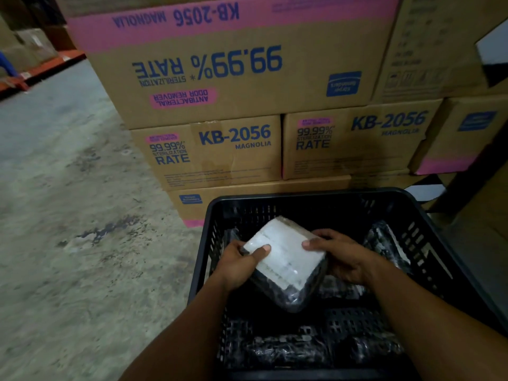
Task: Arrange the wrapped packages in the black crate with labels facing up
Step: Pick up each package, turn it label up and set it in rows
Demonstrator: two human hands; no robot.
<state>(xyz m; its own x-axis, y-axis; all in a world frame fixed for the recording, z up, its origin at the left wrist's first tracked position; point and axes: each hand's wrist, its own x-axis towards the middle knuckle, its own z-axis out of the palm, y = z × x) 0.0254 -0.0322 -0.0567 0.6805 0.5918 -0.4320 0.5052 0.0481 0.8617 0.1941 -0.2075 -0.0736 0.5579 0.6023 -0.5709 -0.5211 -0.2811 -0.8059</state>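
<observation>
A black slatted crate (297,195) stands on the floor in front of me. Inside it I hold a black-wrapped package (286,259) with its large white label facing up. My left hand (239,262) grips its left edge, thumb on the label. My right hand (341,257) grips its right edge, thumb on the label's corner. Another wrapped package (387,240) leans against the crate's right wall, a strip of white label showing. More black-wrapped packages (288,350) lie dark and hard to make out on the crate's bottom.
Stacked cardboard cartons (220,152) printed KB-2056 rise right behind the crate. Bare concrete floor (68,215) stretches to the left. An orange rack beam (41,70) runs along the far left. More cartons (467,133) stand at the right.
</observation>
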